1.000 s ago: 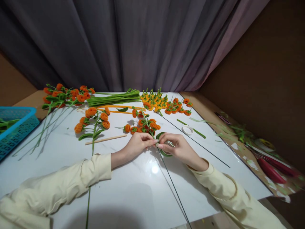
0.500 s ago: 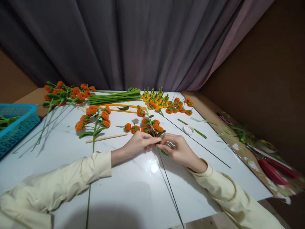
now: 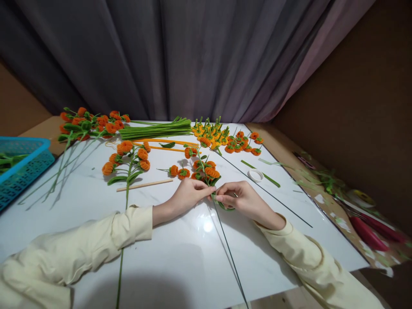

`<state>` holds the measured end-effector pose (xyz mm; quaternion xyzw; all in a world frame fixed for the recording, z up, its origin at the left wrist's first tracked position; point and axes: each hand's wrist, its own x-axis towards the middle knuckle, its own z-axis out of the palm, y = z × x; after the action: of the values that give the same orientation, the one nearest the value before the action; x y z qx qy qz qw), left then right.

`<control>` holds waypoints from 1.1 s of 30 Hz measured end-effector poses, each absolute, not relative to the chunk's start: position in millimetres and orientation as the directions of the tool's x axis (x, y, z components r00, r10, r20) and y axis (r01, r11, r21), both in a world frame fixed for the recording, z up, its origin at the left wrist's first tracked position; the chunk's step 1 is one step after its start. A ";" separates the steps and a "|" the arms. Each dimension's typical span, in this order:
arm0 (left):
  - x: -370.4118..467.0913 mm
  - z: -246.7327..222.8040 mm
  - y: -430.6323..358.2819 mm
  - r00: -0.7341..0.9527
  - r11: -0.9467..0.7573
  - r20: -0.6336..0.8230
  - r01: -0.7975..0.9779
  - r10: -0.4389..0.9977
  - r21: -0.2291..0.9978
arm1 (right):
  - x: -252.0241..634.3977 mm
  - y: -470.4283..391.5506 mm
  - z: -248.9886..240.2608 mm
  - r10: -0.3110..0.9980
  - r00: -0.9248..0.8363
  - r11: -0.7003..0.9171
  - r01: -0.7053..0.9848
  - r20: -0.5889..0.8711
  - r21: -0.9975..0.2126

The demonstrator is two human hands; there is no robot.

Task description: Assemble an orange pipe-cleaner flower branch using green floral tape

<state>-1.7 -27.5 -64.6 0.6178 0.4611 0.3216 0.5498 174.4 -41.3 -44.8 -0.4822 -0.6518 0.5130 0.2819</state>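
Observation:
In the head view, my left hand (image 3: pixel 189 198) is closed in a pinch on the stem of an orange flower branch (image 3: pixel 206 169), just below its lowest blooms. My right hand (image 3: pixel 240 198) is closed at the same spot, fingertips on the stem, with a roll of green tape partly hidden under its fingers. The branch's long dark wire (image 3: pixel 229 249) runs down toward the front edge. A finished-looking orange branch with green leaves (image 3: pixel 128 171) lies to the left, and its stem passes under my left sleeve. Loose orange blooms (image 3: pixel 183 173) lie just behind my left hand.
A wooden stick (image 3: pixel 144 185) lies left of my hands. Behind are green stems (image 3: pixel 157 130), yellow-orange pieces (image 3: pixel 212 131) and more orange branches (image 3: pixel 77 124). A white ring (image 3: pixel 255 175) and dark wire (image 3: pixel 280 198) are right. A blue basket (image 3: pixel 28 171) stands left; red-handled pliers (image 3: pixel 367 231) lie right.
My right hand has turned slightly at the stem, and the roll beneath its fingers is now more hidden. My left hand keeps its pinch in nearly the same place.

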 end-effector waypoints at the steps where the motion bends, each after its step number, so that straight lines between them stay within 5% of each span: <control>1: -1.5 -64.9 -27.7 0.365 0.024 -0.104 0.216 0.925 0.976 | 175.8 -40.8 -45.2 0.914 -0.381 0.002 0.353 -0.142 -0.936; 15: -1.0 -57.7 -31.6 0.324 -0.057 -0.024 0.240 0.946 0.969 | 172.7 -44.1 -38.6 0.902 -0.391 -0.029 0.367 -0.183 -0.930; 25: -3.6 -39.5 -42.1 0.329 -0.114 0.046 0.191 0.943 0.975 | 176.8 -41.7 -28.1 0.810 -0.505 -0.258 0.150 -0.298 -0.954; 33: -1.0 -28.0 -48.2 0.430 -0.017 0.045 -0.069 0.901 0.997 | 178.5 -37.6 -42.2 0.681 -0.698 -0.362 -0.058 -0.222 -0.930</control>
<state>-1.0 -48.2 -28.0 0.5899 0.3527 0.4004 0.6060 178.5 -37.6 -42.2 -0.3050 -0.5106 0.7669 0.2410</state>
